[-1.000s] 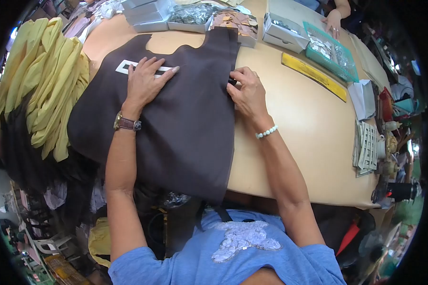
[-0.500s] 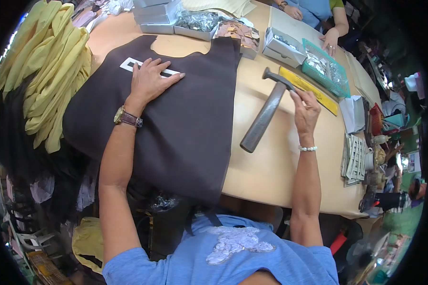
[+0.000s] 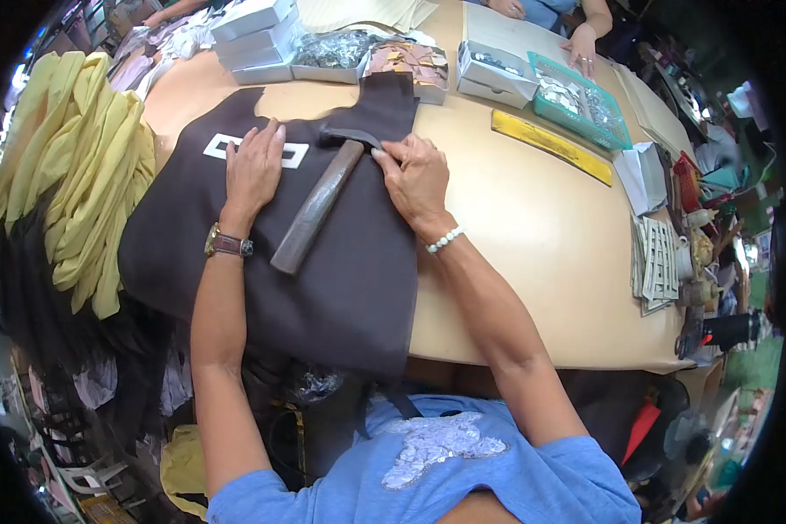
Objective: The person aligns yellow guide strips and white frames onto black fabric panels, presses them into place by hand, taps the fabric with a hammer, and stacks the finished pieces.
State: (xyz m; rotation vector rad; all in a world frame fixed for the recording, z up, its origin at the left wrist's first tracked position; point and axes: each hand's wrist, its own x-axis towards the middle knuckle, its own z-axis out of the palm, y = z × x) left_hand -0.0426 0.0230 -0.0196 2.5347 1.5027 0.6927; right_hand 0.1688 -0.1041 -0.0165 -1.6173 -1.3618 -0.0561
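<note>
Now my right grip [image 3: 417,179] pinches the grey hammer [image 3: 321,203] by its head, over the dark fabric panel [image 3: 341,297]; my left grip [image 3: 255,170], spread across the panel's white rectangular frame [image 3: 297,155], should press evenly.

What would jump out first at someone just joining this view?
Probably the hammer, held near its head by the right hand over the large dark sheet, its handle slanting back toward the wearer. Next, the white rectangular frame stands out on the sheet's far part, with the left hand across it. The draped yellow cloth at the left edge is the brightest patch of color.
</note>
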